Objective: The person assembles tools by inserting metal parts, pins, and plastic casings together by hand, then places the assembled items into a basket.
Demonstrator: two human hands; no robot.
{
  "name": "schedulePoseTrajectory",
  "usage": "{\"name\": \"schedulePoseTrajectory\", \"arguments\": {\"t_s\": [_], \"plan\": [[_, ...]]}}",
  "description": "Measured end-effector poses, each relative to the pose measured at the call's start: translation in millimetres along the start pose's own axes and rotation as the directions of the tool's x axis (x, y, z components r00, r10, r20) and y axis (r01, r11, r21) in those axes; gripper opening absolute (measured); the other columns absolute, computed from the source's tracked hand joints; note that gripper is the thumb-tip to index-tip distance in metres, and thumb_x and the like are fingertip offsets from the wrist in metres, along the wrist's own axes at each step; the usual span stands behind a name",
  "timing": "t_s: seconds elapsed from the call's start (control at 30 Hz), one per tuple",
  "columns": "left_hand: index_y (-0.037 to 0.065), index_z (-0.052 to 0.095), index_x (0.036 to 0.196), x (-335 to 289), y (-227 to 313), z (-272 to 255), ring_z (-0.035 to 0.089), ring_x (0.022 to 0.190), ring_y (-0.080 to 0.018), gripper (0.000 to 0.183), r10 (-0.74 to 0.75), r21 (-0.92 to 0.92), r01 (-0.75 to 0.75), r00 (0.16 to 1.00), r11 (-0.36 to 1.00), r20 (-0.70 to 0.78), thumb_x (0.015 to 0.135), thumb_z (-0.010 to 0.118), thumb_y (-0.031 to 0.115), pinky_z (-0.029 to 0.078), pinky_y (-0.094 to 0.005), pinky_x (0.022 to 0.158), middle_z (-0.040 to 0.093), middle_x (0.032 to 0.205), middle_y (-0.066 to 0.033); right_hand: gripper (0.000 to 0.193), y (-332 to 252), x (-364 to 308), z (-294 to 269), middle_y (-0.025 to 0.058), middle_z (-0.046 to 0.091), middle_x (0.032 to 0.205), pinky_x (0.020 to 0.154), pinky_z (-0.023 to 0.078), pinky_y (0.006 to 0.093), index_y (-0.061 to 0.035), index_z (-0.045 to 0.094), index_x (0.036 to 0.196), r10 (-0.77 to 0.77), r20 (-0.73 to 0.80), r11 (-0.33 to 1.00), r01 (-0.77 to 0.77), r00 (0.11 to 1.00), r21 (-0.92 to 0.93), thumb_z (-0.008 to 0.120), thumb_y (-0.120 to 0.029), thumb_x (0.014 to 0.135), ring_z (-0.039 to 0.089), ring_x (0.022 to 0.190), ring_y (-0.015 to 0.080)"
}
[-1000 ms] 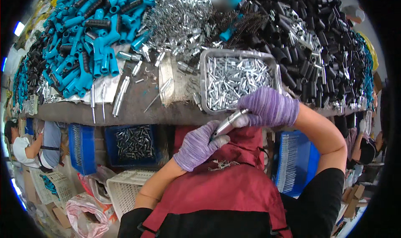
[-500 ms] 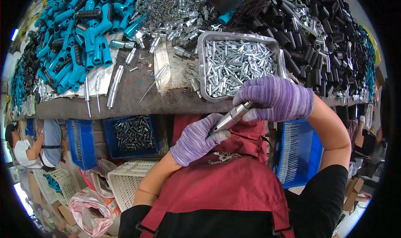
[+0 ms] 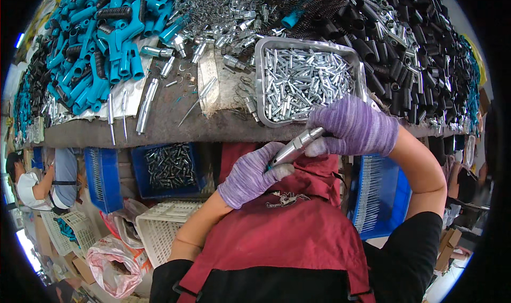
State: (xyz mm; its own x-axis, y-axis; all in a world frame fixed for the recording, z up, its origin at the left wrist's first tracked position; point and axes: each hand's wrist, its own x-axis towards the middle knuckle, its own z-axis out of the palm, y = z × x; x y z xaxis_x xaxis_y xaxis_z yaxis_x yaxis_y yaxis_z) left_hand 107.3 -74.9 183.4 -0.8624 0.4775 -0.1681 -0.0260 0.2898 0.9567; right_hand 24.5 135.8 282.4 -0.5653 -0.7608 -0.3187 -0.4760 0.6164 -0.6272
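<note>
Both my hands wear purple knitted gloves and meet in front of the red apron [image 3: 282, 228]. My left hand [image 3: 250, 175] is closed around the lower end of a silver metal cylinder [image 3: 293, 150], which tilts up to the right. A bit of teal shows at its lower end by the thumb. At the upper end, my right hand [image 3: 354, 126] has its fingers and thumb closed about the tip; the fingers partly hide it. Just beyond the right hand, a metal tray [image 3: 259, 85] full of small silver pins [image 3: 306, 82] rests on the bench.
Teal pistol-shaped housings [image 3: 112, 42] heap up at the left, black tubes [image 3: 404, 63] at the right, springs [image 3: 213, 7] at the back. Loose rods [image 3: 147, 106] lie near the bench edge [image 3: 181, 135]. Below stand blue bins [image 3: 380, 196], a white crate [image 3: 165, 226] and a sack [image 3: 114, 266].
The right hand has shifted slightly right along the cylinder's upper end, and more of the cylinder's tip shows between its fingers. The left hand keeps its hold, almost unmoved.
</note>
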Motion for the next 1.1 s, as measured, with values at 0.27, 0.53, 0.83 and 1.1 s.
{"name": "schedulePoseTrajectory", "arguments": {"t_s": [0.27,0.53,0.83,1.1], "plan": [[0.008,0.050,0.114,-2,-11,-1,0.059,0.083,-0.0258,0.049,0.022,-0.025,-0.021,0.998,0.999,0.062,0.080,0.058,0.043,0.046,-0.0344,0.073,0.059,0.090,-0.0137,0.039,-3,3,6,0.0138,0.056,0.071,0.060,0.045,0.0396,-0.0074,0.059,0.084,-0.014,0.009,0.998,0.015,1.000,-0.066,0.058,-0.045,0.079,0.058,0.070,0.0318],[0.006,0.051,0.108,0,-8,-15,0.049,0.061,-0.0063,0.045,-0.042,-0.330,0.154,0.946,0.931,0.323,0.080,0.060,0.039,0.043,-0.0242,0.057,0.052,0.074,-0.0009,0.034,-10,3,9,0.0160,0.057,0.079,0.064,0.046,0.0399,-0.0068,0.059,0.092,-0.184,-0.057,0.982,0.182,0.981,-0.041,0.058,-0.038,0.080,0.058,0.076,0.0326],[0.008,0.049,0.116,-8,-14,-2,0.059,0.091,-0.0303,0.049,0.016,-0.028,-0.016,1.000,0.999,0.023,0.082,0.055,0.043,0.045,-0.0362,0.076,0.059,0.098,-0.0157,0.044,-16,18,15,0.0152,0.055,0.062,0.052,0.044,0.0400,-0.0054,0.059,0.068,0.142,-0.019,0.965,-0.142,0.990,-0.222,0.055,-0.048,0.079,0.057,0.061,0.0338],[0.001,0.044,0.121,-7,-19,-15,0.052,0.100,-0.0178,0.054,0.024,-0.325,0.033,0.985,0.945,0.170,0.082,0.059,0.034,0.041,-0.0315,0.085,0.055,0.109,-0.0119,0.037,-22,26,10,0.0134,0.060,0.089,0.071,0.048,0.0361,-0.0059,0.057,0.099,-0.129,0.085,0.991,0.131,0.988,-0.011,0.063,-0.034,0.077,0.060,0.082,0.0293]]}}
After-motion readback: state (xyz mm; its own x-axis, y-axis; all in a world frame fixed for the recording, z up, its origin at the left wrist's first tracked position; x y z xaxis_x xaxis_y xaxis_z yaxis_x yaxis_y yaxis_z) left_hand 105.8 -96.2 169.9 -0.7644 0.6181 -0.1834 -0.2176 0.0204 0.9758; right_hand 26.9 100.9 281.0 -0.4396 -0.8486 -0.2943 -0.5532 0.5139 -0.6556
